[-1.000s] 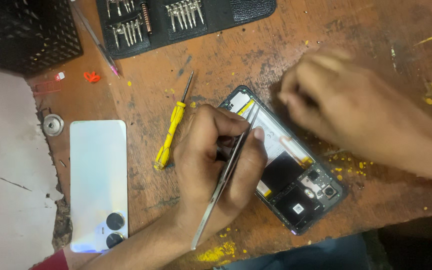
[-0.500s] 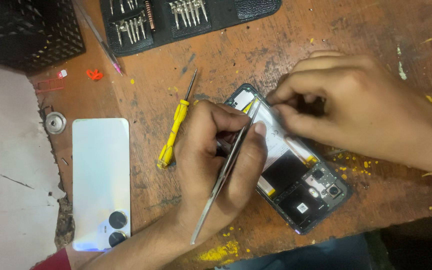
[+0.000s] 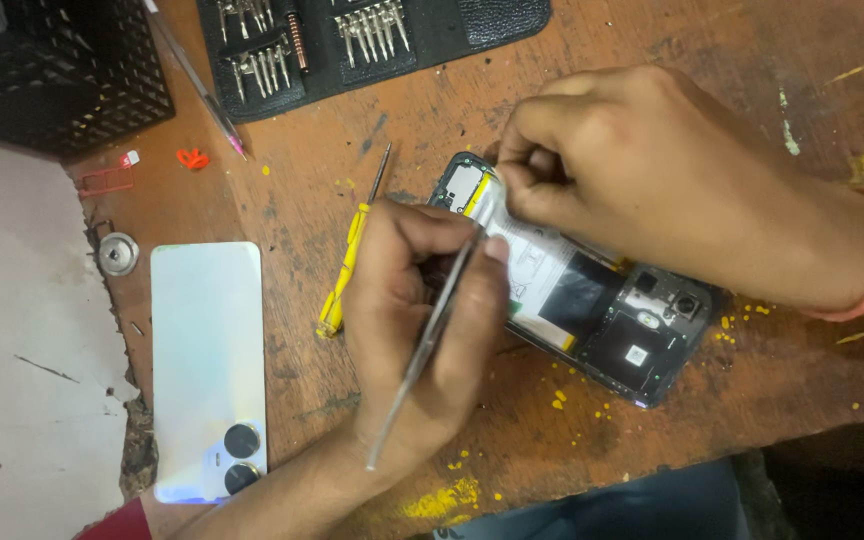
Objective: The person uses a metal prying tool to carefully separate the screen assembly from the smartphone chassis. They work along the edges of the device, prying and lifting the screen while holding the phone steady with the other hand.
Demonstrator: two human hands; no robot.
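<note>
Worn, paint-flecked wooden counter (image 3: 712,60). Opened black phone (image 3: 592,300) lies centre. Left hand (image 3: 422,330) pinches slim metal tweezers (image 3: 427,340); right hand (image 3: 642,170) fingertips pressed together at phone's top edge.

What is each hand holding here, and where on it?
The left hand grips metal tweezers around their middle, tips at the opened phone. The right hand pinches something at the phone's top end; what exactly is hidden.

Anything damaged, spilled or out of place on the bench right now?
Yellow paint flecks scattered on the wooden bench around the opened phone. The bench's left edge is chipped and crumbling beside the removed back cover.
</note>
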